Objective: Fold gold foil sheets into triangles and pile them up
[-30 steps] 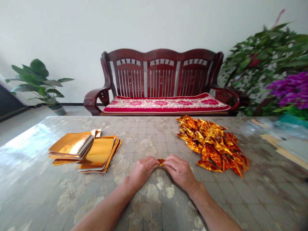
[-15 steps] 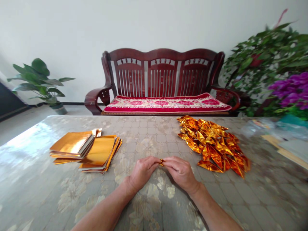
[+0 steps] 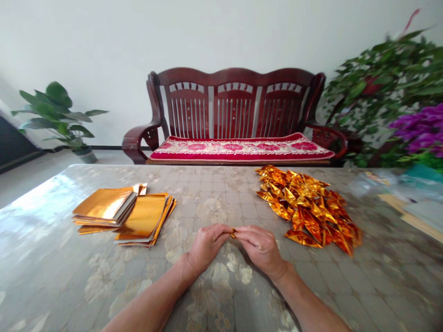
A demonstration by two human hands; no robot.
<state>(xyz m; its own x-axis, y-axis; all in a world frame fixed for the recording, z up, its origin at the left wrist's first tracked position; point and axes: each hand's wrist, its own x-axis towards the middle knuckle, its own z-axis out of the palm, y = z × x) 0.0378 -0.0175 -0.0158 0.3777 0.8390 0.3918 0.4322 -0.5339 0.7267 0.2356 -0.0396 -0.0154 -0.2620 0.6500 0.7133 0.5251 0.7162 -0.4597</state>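
Note:
Between my fingertips, over the middle of the table, is a small piece of folded gold foil paper (image 3: 233, 233); most of it is hidden by the fingers. My left hand (image 3: 210, 242) pinches it from the left. From the other side my right hand (image 3: 259, 244) pinches it too, and the two hands nearly meet. To the left lie two overlapping stacks of flat gold foil paper sheets (image 3: 147, 214). A heap of pointed, folded gold foil pieces (image 3: 308, 205) lies to the right of my right hand.
The table (image 3: 207, 189) has a patterned, glossy cover. Clear plastic bags (image 3: 374, 182) and flat cardboard-like pieces (image 3: 420, 221) lie at its right end, near purple flowers (image 3: 420, 129). Beyond the far edge stands a dark red wooden bench (image 3: 233, 110). A potted plant (image 3: 58, 115) stands at left.
The view has shifted very slightly. Both hands keep the same pinch on the folded foil paper, and the stacks and heap look the same.

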